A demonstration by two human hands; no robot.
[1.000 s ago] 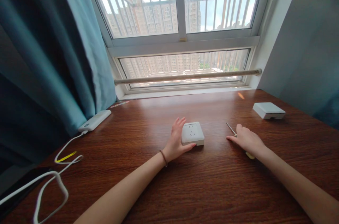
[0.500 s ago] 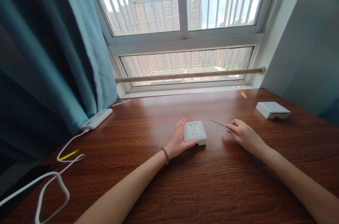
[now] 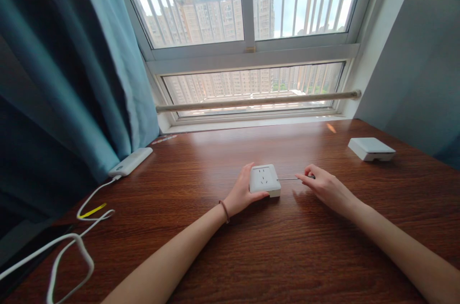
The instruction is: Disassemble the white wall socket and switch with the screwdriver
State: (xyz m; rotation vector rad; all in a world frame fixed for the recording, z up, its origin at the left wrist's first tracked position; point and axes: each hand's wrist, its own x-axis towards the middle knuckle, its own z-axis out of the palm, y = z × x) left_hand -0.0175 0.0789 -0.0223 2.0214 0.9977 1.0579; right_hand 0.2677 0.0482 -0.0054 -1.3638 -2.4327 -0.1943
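Note:
A white wall socket (image 3: 265, 179) with a square faceplate lies face up on the brown wooden table. My left hand (image 3: 243, 188) grips it from the left side, fingers behind and thumb along the front edge. In my right hand (image 3: 318, 181) is a screwdriver (image 3: 288, 179) with a thin metal shaft, pinched near its dark handle, most of which the fingers hide. The shaft points left and its tip meets the right side of the socket; I cannot tell whether it sits in a slot.
Another white square box (image 3: 372, 148) rests at the right rear of the table (image 3: 215, 256). At the left, a white power strip (image 3: 131, 162) trails a looped white cable (image 3: 84, 246) beside a yellow strip (image 3: 93, 210). A blue curtain (image 3: 118, 78) hangs there; a window stands behind.
My right hand has moved slightly left and levelled the screwdriver, bringing its tip from the air to the socket's right side. The left hand and the socket have stayed put.

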